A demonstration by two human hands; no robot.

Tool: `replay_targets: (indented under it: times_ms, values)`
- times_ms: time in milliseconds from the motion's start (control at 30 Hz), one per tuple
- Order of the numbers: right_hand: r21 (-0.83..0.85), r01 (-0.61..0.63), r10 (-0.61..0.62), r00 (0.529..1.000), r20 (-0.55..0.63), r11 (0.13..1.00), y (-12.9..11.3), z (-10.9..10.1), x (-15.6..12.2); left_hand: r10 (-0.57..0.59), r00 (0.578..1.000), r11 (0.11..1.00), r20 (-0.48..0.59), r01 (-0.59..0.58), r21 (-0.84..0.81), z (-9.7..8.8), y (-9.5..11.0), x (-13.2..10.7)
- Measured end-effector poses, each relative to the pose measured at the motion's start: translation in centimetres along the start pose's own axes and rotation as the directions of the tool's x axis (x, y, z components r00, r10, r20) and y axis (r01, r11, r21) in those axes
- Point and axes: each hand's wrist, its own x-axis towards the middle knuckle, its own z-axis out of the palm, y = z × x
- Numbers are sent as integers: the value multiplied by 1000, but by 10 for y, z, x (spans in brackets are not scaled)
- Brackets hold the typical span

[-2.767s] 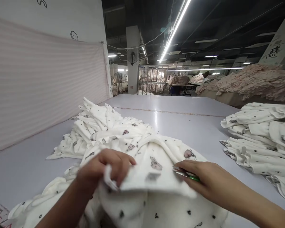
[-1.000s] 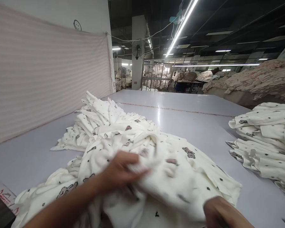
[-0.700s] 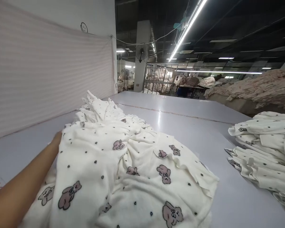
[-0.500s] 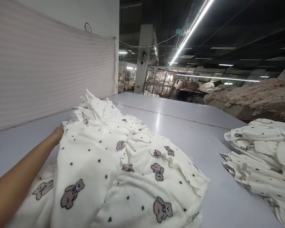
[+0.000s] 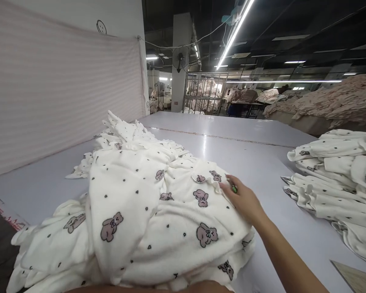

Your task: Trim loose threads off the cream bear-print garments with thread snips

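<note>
A white fleece garment point(image 5: 146, 203) printed with brown bears and small dark hearts lies heaped in front of me on the grey table point(image 5: 232, 150). My right hand point(image 5: 242, 199) rests on the garment's right edge, fingers closed at a frilled hem, with a small green tool point(image 5: 234, 188) showing between them. Only a strip of my left arm point(image 5: 171, 288) shows along the bottom edge, under the cloth; its fingers are hidden. More of the same white garments point(image 5: 125, 134) lie piled behind.
A stack of folded white garments point(image 5: 332, 179) sits at the right of the table. A pink striped cloth point(image 5: 49, 89) hangs along the left. Heaps of pink fabric point(image 5: 329, 101) and a metal cage point(image 5: 204, 91) stand far back. A board corner point(image 5: 356, 276) shows at bottom right.
The garment was flipped over, bear print up. My left arm drew back from its far left edge to the bottom of view. My right hand came back onto the garment's right edge.
</note>
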Motion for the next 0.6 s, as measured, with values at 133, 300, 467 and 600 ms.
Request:
replay_targets:
  times_ms: [133, 300, 467, 600]
  values:
    - [-197, -25, 47, 993, 104, 980, 11, 24, 8, -46, 960, 999, 275, 47, 2, 31, -11, -2]
    - [-282, -53, 92, 988, 126, 958, 12, 23, -4, -166, 782, 986, 601, 143, 86, 50, -31, -35]
    - [-182, -47, 85, 974, 210, 982, 6, 27, -52, -340, 550, 939, 763, 235, 249, 38, -45, -97]
    - [97, -50, 28, 976, 215, 994, -3, 26, -104, -328, 437, 940, 837, 244, 241, 2, -35, -117]
